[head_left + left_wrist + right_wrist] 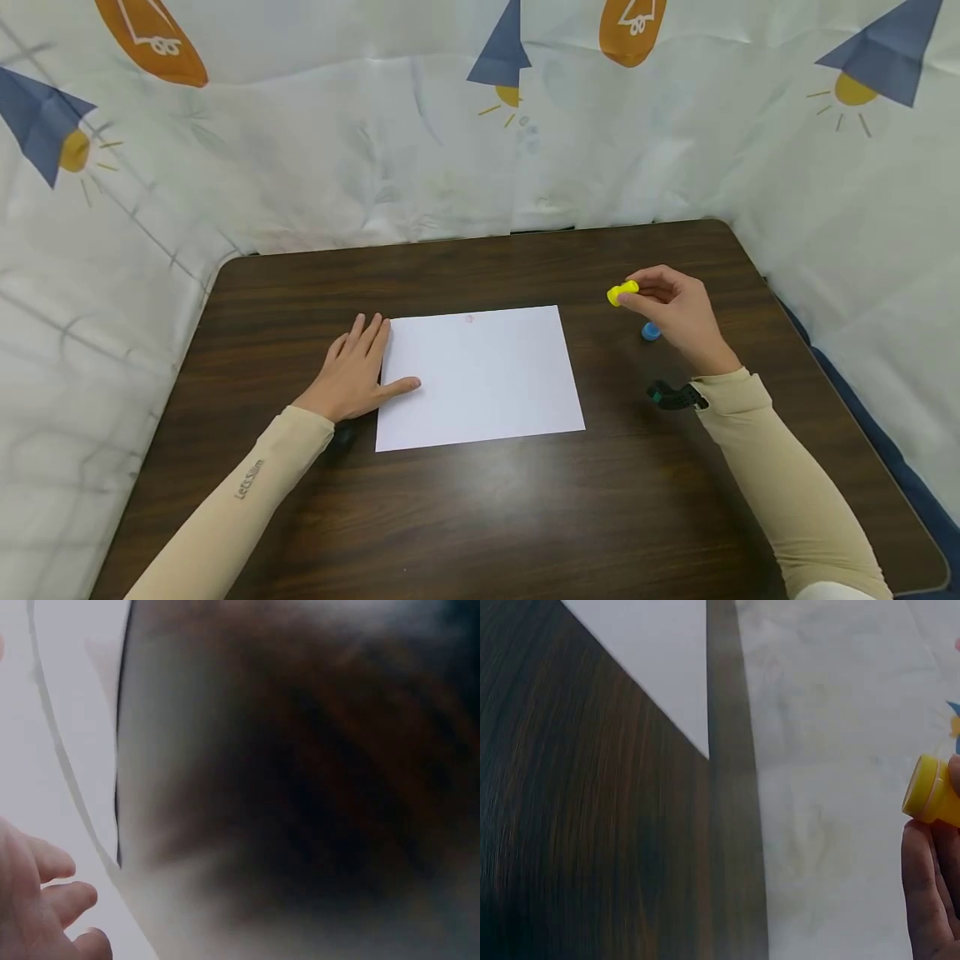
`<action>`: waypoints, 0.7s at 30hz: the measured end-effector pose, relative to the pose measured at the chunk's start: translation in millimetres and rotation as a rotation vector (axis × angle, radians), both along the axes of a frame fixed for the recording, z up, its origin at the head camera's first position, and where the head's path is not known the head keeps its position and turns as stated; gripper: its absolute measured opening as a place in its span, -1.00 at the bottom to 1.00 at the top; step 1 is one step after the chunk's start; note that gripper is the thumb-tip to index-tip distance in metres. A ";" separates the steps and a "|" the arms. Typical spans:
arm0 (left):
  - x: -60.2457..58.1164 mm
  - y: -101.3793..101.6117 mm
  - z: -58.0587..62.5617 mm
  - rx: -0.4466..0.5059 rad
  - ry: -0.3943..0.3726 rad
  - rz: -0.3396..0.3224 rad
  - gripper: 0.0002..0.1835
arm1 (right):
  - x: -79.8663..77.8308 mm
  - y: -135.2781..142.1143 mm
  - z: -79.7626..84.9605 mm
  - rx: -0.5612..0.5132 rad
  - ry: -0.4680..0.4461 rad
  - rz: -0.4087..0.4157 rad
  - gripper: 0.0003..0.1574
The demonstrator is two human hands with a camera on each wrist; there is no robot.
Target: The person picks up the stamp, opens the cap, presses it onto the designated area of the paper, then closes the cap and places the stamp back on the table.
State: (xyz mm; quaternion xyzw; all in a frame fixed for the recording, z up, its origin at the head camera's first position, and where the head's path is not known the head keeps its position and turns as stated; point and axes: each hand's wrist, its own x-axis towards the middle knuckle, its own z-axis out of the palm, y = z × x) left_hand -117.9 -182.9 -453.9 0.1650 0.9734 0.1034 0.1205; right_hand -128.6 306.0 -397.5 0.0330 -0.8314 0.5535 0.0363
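Observation:
A white sheet of paper [480, 379] lies flat on the table, with a small reddish printed mark [470, 318] near its far edge. My left hand [354, 371] rests at the sheet's left edge, fingers straight and thumb reaching over the paper. To the right of the sheet, my right hand [671, 312] pinches a small yellow stamp [622, 292] between thumb and fingers, above the table. The right wrist view shows the stamp's wide round end [922, 787] jutting past the fingertips. A small blue stamp [651, 332] sits on the table just below the right hand, partly hidden by it.
The dark wood-grain table [480, 517] has rounded far corners. White curtain fabric [315, 158] printed with lamps and orange shapes hangs close behind and along both sides. A black wrist strap [675, 396] is on the right arm.

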 end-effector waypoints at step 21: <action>5.5 -4.4 -7.8 -0.015 -0.078 -0.072 0.40 | 6.7 69.0 -19.1 0.169 0.011 -0.208 -0.49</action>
